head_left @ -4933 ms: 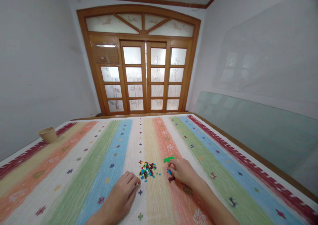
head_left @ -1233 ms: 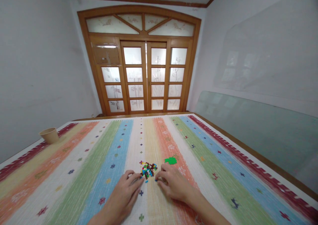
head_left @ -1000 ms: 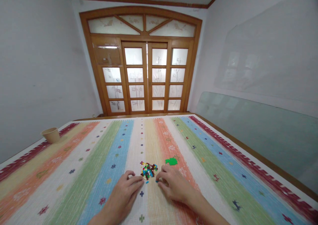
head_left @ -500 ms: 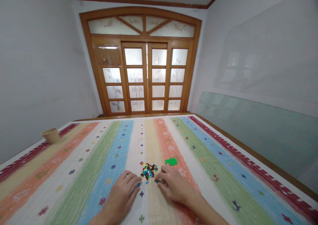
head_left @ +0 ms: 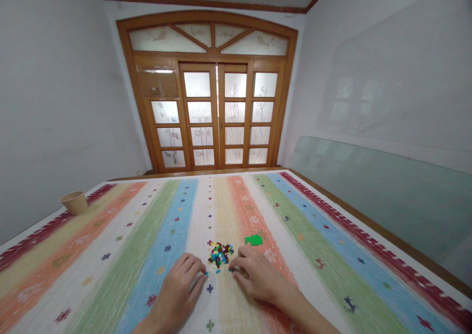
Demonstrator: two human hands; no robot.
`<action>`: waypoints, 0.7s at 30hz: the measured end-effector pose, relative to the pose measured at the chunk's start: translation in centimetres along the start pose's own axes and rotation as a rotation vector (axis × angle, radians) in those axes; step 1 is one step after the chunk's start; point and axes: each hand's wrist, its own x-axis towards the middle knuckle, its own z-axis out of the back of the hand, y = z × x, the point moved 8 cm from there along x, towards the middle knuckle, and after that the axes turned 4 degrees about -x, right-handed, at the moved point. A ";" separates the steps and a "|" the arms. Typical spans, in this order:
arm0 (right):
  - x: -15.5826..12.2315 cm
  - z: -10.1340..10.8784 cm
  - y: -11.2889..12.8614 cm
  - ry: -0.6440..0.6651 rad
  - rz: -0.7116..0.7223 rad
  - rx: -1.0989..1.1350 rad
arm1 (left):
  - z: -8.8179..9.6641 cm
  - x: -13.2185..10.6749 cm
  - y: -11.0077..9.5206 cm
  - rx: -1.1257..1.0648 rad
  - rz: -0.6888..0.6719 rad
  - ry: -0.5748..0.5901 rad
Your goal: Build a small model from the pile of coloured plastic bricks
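Note:
A small heap of tiny coloured building pieces (head_left: 220, 254) lies on the striped tablecloth (head_left: 147, 235) in front of me. My left hand (head_left: 182, 287) rests just left of the heap, fingers curled and pinched on a small blue piece at its fingertips. Right of the heap is my right hand (head_left: 254, 277), thumb and forefinger pinched at the heap's near right edge on another small blue piece. A flat green assembled piece (head_left: 254, 240) lies just beyond my right hand, apart from it.
A tan paper cup (head_left: 74, 202) stands at the far left edge of the table. Wooden glazed doors (head_left: 217, 117) close the far wall. A large glass sheet (head_left: 368, 186) leans against the right wall beside the table's right edge.
My right hand moved left from beside the green piece to the heap's right edge. My left hand drew back slightly from the heap with a blue piece at its fingertips.

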 end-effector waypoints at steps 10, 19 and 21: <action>-0.1 0.1 0.2 -0.027 0.025 0.036 | 0.1 -0.4 -0.6 -0.026 -0.055 -0.002; -0.1 0.0 1.0 -0.044 0.068 0.023 | 0.2 -0.3 -1.4 -0.039 -0.116 -0.004; -0.2 0.0 1.2 -0.061 0.078 0.042 | 0.2 -0.3 -1.4 -0.050 -0.116 -0.003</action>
